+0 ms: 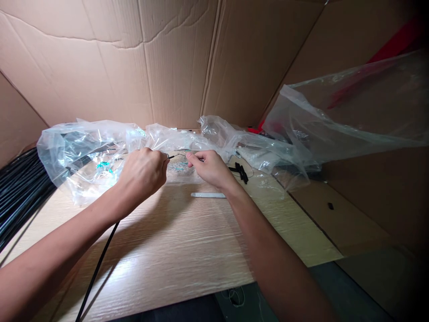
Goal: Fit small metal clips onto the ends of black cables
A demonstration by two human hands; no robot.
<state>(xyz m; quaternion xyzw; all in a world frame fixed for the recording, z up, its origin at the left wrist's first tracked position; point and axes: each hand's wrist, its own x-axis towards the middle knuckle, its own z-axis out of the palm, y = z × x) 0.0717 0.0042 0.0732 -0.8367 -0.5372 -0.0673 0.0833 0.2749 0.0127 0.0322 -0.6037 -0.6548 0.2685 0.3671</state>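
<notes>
My left hand (142,176) is closed on the end of a thin black cable (97,268), which runs down past my forearm and over the table's front edge. Fine wire (177,155) stretches from that cable end toward my right hand (209,169). My right hand pinches the wire tip between thumb and forefinger. A few small black connectors (241,173) lie just beyond my right hand. Behind both hands is a clear plastic bag (177,167) with something teal inside.
A thick bundle of black cables (23,192) lies at the left. Crumpled clear plastic bags (83,152) spread along the back of the wood-grain table (161,250). A white strip (208,195) lies on it. Cardboard walls (174,67) surround the table, with cardboard sheet (335,219) at right.
</notes>
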